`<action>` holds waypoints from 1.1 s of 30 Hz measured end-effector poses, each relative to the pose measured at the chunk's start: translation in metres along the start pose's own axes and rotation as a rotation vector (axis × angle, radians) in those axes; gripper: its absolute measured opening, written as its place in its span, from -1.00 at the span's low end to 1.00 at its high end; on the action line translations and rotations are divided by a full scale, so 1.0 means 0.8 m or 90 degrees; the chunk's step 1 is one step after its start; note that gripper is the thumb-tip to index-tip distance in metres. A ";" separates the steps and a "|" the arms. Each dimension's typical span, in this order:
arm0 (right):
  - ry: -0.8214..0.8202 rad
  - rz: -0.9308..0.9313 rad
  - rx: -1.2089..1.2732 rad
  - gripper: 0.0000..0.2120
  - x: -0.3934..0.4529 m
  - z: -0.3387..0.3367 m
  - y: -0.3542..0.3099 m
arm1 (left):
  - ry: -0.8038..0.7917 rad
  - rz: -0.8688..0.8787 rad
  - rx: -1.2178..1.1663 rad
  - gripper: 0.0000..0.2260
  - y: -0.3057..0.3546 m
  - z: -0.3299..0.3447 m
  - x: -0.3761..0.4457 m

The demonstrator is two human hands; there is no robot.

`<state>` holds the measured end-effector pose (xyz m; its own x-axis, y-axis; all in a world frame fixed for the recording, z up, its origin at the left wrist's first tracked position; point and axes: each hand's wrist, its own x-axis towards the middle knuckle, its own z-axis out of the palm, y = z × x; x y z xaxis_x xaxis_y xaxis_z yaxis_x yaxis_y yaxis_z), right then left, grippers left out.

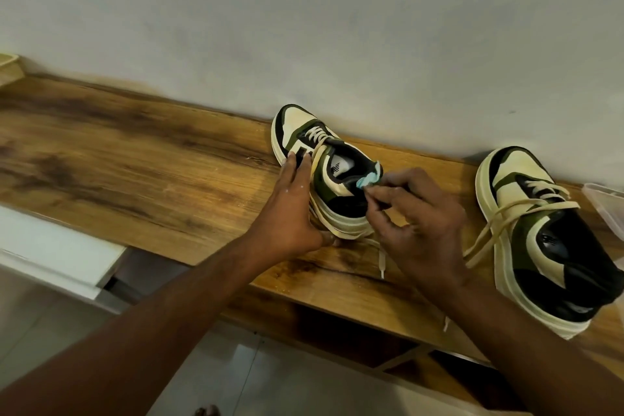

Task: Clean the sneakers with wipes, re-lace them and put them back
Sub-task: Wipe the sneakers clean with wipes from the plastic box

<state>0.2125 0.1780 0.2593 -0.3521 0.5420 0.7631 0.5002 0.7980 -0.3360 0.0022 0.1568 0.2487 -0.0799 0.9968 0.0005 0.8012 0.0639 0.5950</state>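
Sneaker (332,176) in cream, olive green and black stands on the wooden shelf top (135,159) with its toe against the pale wall (304,27), its cream laces partly threaded and one loose end trailing off the heel side. The left hand (290,213) holds it by the near side — fingers flat along the upper, thumb down at the thick cream sole. The right hand (422,216) pinches a small crumpled blue-green wipe (369,179) between thumb and fingertips, pressed against the black heel collar. A second sneaker (540,236) of the same colours lies well apart to the right on the same top, its laces slack and spilling across the wood. Beside it, at the frame's edge, shows part of a clear plastic container (604,199). The top is brown with dark grain streaks; below it — pale floor tiles (236,378) and a white cabinet (57,246).
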 end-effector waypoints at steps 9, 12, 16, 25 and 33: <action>-0.054 -0.060 -0.033 -0.84 0.001 0.002 -0.005 | 0.005 0.020 0.003 0.33 -0.005 -0.001 0.000; -0.118 -0.056 -0.070 -0.82 -0.004 0.010 -0.014 | 0.003 0.020 -0.007 0.33 -0.005 0.003 0.003; -0.213 -0.059 -0.096 -0.85 -0.011 0.021 -0.020 | 0.001 0.025 -0.006 0.32 -0.009 0.002 0.003; -0.221 -0.053 -0.090 -0.84 -0.011 0.016 -0.020 | -0.022 0.023 0.003 0.33 0.000 -0.005 -0.002; -0.025 0.280 0.039 -0.82 0.017 -0.035 0.014 | -0.005 -0.020 -0.083 0.53 0.007 -0.003 -0.009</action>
<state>0.2350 0.1870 0.2816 -0.1468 0.8424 0.5184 0.5615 0.5025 -0.6574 0.0058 0.1503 0.2539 -0.0986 0.9948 -0.0266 0.7146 0.0894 0.6938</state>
